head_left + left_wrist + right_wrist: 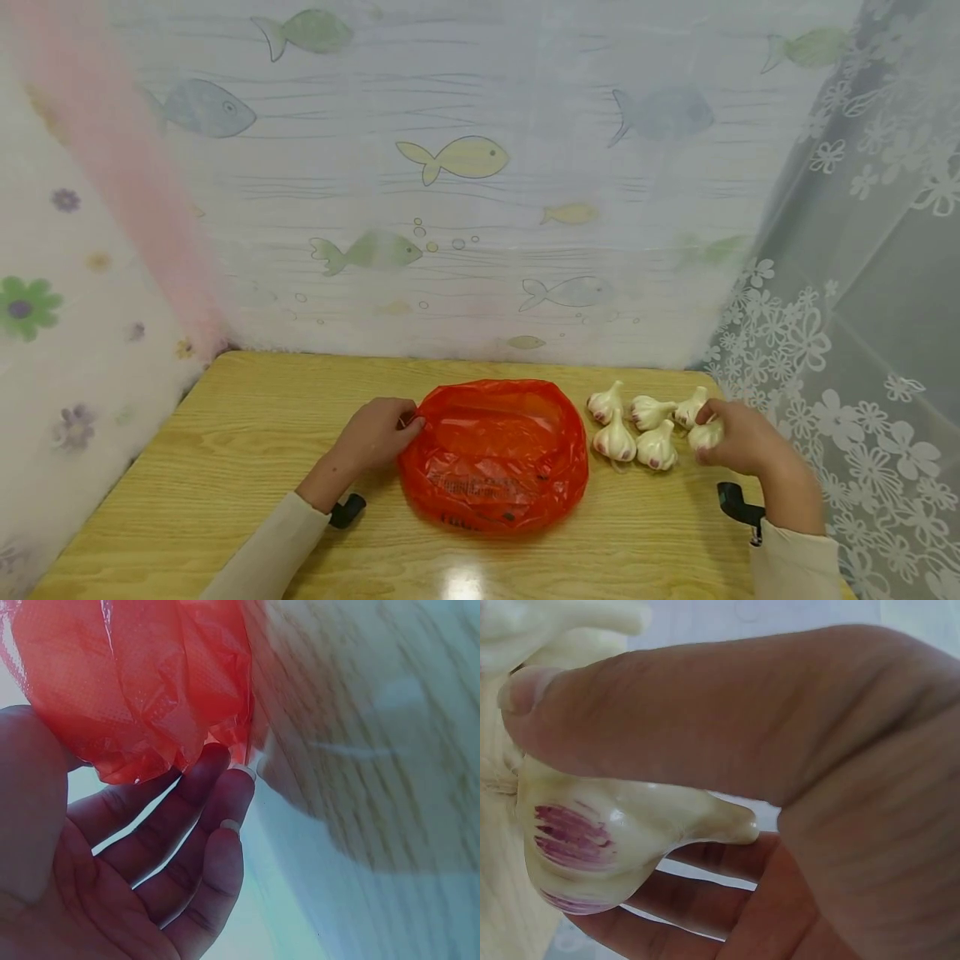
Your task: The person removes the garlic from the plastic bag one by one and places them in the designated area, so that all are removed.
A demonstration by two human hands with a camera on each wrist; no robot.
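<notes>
An opened red plastic bag [491, 500] sits on the table, its mouth spread wide and facing up. My left hand [377, 433] pinches the left side of its rim between thumb and fingers. In the left wrist view the crinkled bag wall [142, 682] bulges above the curled fingers [217, 862]. At the far right, my right hand [746, 442] grips a white garlic bulb [622, 832] with purple streaks, thumb across one side and fingers beneath the other. Several more garlic bulbs [656, 447] lie grouped between the bag and that hand.
The wood-grain table [247, 450] ends at a fish-patterned curtain [450, 208] along the back. A sheer flowered curtain [840, 392] hangs close by the right arm. Black wrist camera mounts [738, 504] stick out below both hands.
</notes>
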